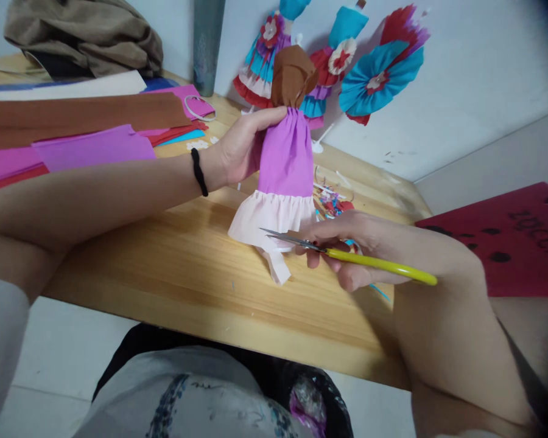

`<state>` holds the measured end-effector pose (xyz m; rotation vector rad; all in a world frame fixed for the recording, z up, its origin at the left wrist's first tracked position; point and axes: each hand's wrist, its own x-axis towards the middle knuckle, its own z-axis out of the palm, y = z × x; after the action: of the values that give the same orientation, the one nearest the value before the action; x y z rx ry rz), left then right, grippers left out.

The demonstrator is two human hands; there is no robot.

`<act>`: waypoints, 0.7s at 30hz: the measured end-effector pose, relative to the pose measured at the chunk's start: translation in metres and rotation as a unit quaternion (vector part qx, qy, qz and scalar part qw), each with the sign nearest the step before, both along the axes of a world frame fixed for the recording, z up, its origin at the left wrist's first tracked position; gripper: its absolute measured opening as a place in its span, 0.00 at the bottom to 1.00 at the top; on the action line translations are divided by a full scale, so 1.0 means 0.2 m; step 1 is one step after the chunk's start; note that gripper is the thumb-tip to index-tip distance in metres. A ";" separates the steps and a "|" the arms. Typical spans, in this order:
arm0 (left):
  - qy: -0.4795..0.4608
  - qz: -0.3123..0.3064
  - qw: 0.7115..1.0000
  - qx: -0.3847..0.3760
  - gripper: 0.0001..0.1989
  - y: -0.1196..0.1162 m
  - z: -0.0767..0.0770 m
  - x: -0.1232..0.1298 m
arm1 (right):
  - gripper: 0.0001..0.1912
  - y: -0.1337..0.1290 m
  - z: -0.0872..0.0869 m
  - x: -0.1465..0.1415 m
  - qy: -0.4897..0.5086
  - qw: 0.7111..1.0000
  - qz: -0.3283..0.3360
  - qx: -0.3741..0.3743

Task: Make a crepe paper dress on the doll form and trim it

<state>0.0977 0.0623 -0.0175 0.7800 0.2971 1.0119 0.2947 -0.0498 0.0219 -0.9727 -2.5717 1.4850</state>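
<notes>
A small paper dress (286, 158) stands upright over the table, with a gathered brown top, a purple middle and a frilled pale pink hem. My left hand (244, 143) grips it at the waist, the thumb along the seam between brown and purple. A loose pale strip (278, 267) hangs below the hem. Yellow-handled scissors (379, 264) lie across my right hand (347, 243), their blades pointing left in front of the hem. The right fingers curl beneath the scissors and are close to the hem; whether they touch it I cannot tell.
Brown, purple and red paper sheets (82, 115) cover the table's left side. Finished paper dresses (260, 61) and a blue paper fan flower (383, 79) stand by the wall. Paper scraps (331, 201) lie behind my right hand. A red sheet (497, 243) is at right.
</notes>
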 end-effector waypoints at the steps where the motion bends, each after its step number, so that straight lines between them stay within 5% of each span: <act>1: 0.001 0.003 1.000 -0.001 0.18 0.00 0.00 0.00 | 0.32 0.00 -0.01 0.00 -0.002 1.000 0.000 0.001; 8: 0.002 0.008 1.000 -0.002 0.17 0.00 -0.01 -0.01 | 0.25 0.02 -0.03 0.01 -0.008 1.000 0.013 0.024; 21: -0.029 -0.009 1.000 0.002 0.16 -0.01 -0.01 0.00 | 0.28 0.02 -0.04 0.01 -0.003 1.000 -0.008 0.026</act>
<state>0.0968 0.0610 -0.0196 0.7543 0.2384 1.0161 0.2966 -0.0451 0.0131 -0.9900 -2.5874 1.4051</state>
